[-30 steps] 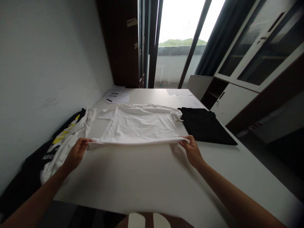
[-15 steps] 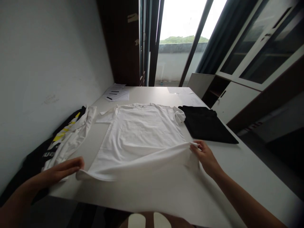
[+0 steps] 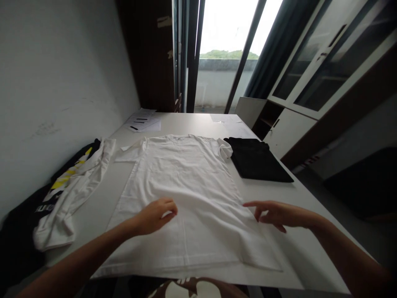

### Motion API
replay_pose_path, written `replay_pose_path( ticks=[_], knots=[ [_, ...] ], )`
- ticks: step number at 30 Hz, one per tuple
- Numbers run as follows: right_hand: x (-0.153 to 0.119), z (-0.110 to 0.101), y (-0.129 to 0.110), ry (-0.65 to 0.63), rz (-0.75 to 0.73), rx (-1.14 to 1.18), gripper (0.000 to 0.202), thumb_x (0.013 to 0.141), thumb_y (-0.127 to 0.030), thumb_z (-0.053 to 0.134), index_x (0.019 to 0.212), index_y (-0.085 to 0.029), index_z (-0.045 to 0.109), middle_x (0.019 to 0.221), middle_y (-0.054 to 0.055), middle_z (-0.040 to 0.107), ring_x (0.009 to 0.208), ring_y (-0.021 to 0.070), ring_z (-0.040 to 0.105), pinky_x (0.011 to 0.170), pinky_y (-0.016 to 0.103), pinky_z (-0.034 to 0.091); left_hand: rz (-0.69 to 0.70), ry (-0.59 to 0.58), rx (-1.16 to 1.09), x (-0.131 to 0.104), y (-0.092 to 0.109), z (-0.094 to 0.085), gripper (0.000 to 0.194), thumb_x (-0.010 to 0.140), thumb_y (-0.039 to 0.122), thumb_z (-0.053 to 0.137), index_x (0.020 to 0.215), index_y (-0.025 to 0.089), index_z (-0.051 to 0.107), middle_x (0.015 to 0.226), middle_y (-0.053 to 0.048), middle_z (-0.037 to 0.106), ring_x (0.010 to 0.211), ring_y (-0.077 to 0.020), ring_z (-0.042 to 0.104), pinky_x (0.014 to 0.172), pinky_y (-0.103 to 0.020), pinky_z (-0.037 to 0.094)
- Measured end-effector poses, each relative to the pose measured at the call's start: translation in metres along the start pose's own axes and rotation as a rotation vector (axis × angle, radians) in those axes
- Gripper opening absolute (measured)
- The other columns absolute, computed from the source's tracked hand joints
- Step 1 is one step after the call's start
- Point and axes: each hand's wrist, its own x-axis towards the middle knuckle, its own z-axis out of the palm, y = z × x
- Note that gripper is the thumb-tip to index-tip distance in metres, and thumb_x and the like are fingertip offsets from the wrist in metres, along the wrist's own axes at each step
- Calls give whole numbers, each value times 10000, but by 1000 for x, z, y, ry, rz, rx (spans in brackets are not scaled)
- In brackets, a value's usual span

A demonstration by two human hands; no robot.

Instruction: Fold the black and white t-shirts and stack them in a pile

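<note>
A white T-shirt (image 3: 186,178) lies spread on the white table, its collar at the far side and its hem along the near edge. Slight creases run across its lower half. My left hand (image 3: 158,215) hovers over the middle of the shirt, fingers loosely curved, thumb apart, with nothing in it. At the shirt's right side is my right hand (image 3: 273,213), index finger stretched towards the side seam and the other fingers loosely bent; it holds nothing. Whether that fingertip touches the cloth I cannot tell.
A folded black garment (image 3: 259,161) rests right of the shirt. Crumpled white cloth (image 3: 74,198) and a black garment with yellow print (image 3: 66,176) lie along the left wall. Papers (image 3: 144,122) are at the far left; a white cabinet (image 3: 288,128) stands beyond the right edge.
Both hands have let go of the shirt's hem, which now lies flat at the near edge. My left hand has moved right over the shirt, my right hand slightly nearer.
</note>
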Motion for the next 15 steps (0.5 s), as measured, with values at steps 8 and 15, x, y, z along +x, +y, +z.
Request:
replay_pose_path(
  ticks=[8,15],
  knots=[
    [154,-98,-21,761,-117,-230,357,931,-410,589,1177,-193,729,967,83,745,856,191,690,735,263,519,684,-166,345,122,102,124,384,1002,458,544,1309,228,562,1082,-78,667,929,-243,676,705,-334,506],
    [248,-159,-43,1084,150,-342,436,938,-446,623,1275,-176,680,1180,163,722,1143,300,667,903,343,494,857,-116,411,173,119,178,327,1027,449,508,1268,252,607,1053,-52,662,866,-202,665,597,-314,422]
  ],
)
